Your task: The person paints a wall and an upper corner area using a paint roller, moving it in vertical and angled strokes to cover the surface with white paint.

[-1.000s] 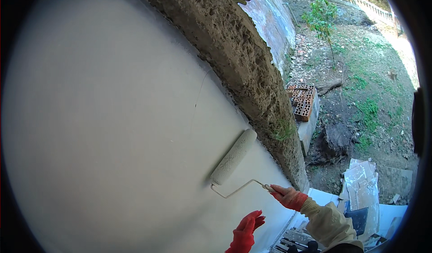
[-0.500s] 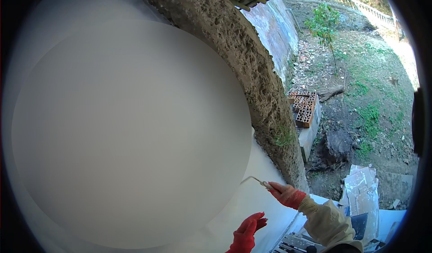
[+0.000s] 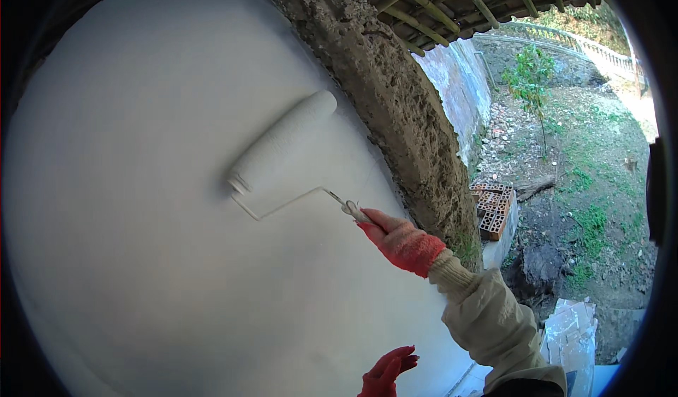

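Note:
A paint roller (image 3: pixel 286 141) with a long white sleeve lies slantwise against the white wall (image 3: pixel 141 277). Its bent wire frame leads down and right to the handle, which my right hand (image 3: pixel 402 239) grips. That hand wears a red and pinkish glove, below a beige jacket sleeve (image 3: pixel 487 309). At the lower edge, my left hand (image 3: pixel 387 372), in a red glove, is raised in front of the wall. Its fingers are apart and stretched out, holding nothing.
A rough earthen wall edge (image 3: pixel 395 93) borders the white surface on the right. Above it juts a roof with bamboo poles (image 3: pixel 473 2). Outside lie hollow bricks (image 3: pixel 494 210), a small tree (image 3: pixel 533 79), sloping ground and stacked pale sheets (image 3: pixel 571 333).
My right hand has moved up and left with the paint roller, whose sleeve now shows. My left hand stays low, slightly lower than before. The view has shifted, showing more roof.

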Demonstrator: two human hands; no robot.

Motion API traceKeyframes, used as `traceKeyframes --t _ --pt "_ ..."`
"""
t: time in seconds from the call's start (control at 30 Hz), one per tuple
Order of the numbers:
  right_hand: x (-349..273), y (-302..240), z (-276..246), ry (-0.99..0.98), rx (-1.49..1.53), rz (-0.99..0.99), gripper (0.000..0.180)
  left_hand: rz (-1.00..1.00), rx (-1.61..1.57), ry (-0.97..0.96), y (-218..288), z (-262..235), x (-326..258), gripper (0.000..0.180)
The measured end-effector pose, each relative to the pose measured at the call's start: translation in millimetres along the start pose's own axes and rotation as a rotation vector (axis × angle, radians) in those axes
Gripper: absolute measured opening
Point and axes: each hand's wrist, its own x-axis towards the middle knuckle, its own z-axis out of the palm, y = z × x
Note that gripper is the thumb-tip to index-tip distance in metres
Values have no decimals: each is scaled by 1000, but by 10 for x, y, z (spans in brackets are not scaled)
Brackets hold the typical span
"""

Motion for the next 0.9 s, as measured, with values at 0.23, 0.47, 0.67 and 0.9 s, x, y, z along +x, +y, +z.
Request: traceKeyframes --t 0.23,0.47,0.67,0.9 --pt "-821 334 7 -73 -77 191 28 10 6 15 70 -52 -134 35" --pt "-1804 1060 26 -7 -117 253 28 -57 -88 -40 -93 -168 -152 34" --pt "-21 -117 -9 31 -248 -276 17 48 -115 -20 248 -197 -135 32" --pt "1406 -1283 41 -62 -98 46 25 130 -83 -5 460 -188 -9 32"
